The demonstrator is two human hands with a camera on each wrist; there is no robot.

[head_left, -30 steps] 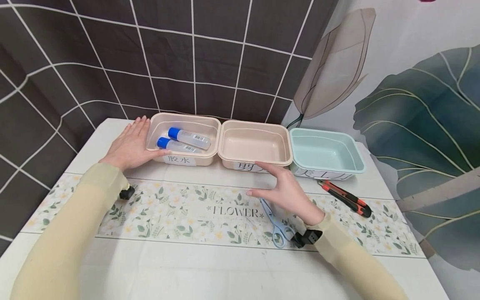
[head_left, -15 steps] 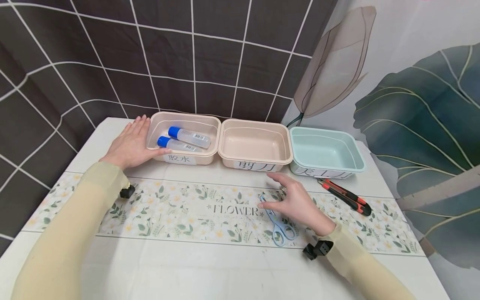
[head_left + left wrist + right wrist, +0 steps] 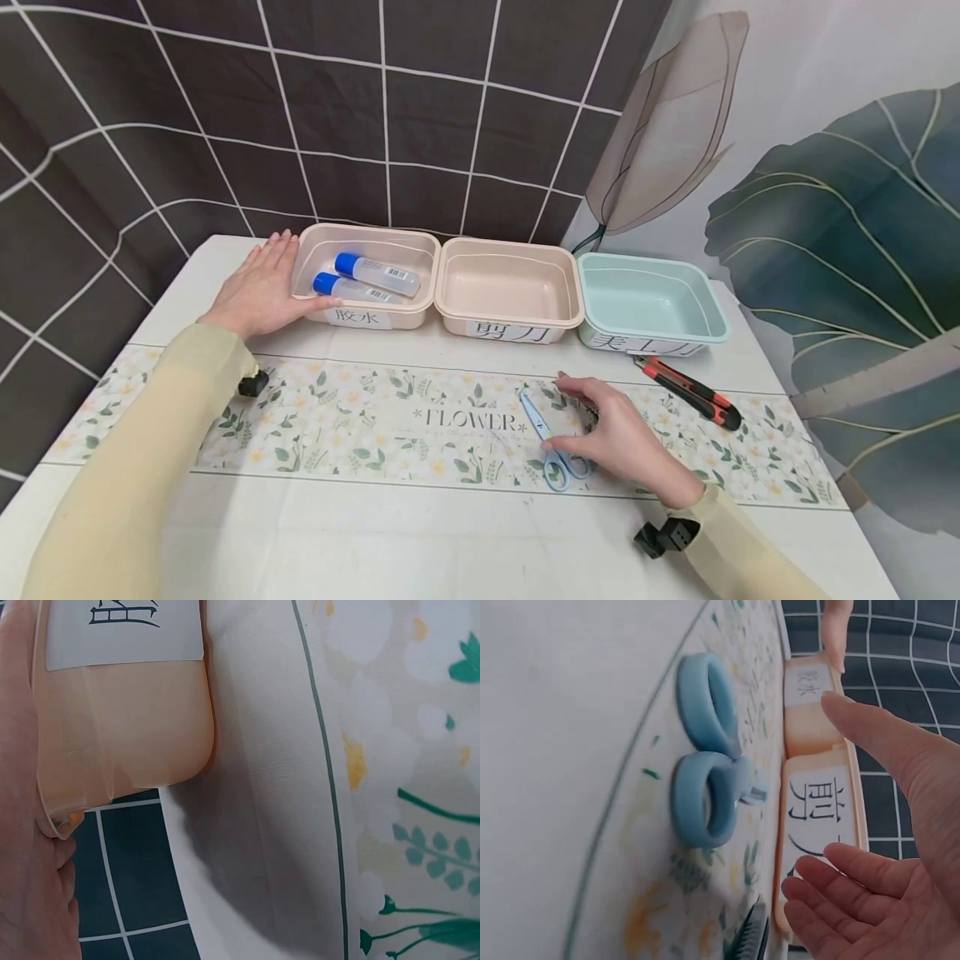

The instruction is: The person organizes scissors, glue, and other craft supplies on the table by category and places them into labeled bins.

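My left hand [image 3: 258, 287] rests with straight fingers along the left rim of the left beige bin [image 3: 408, 315], thumb over its front edge near the label. Inside that bin lie two clear glue bottles [image 3: 386, 277] with blue caps. Light blue scissors [image 3: 556, 468] lie on the table's flowered band, handles toward me. Above and beside them hovers my right hand [image 3: 618, 437], thumb and fingers spread apart with nothing between them; it covers part of one handle loop. In the right wrist view the scissors' handle loops [image 3: 705, 799] stand apart from my palm.
A middle beige bin [image 3: 510, 248] and a mint green bin [image 3: 652, 343], both labelled, continue the row to the right. A red and black utility knife [image 3: 690, 393] lies in front of the green bin. Dark gridded cloth [image 3: 427, 125] hangs behind the row.
My right hand has drawn back from the middle bin's front, toward me and to the right, down near the scissors. My left hand has stayed on the left bin.
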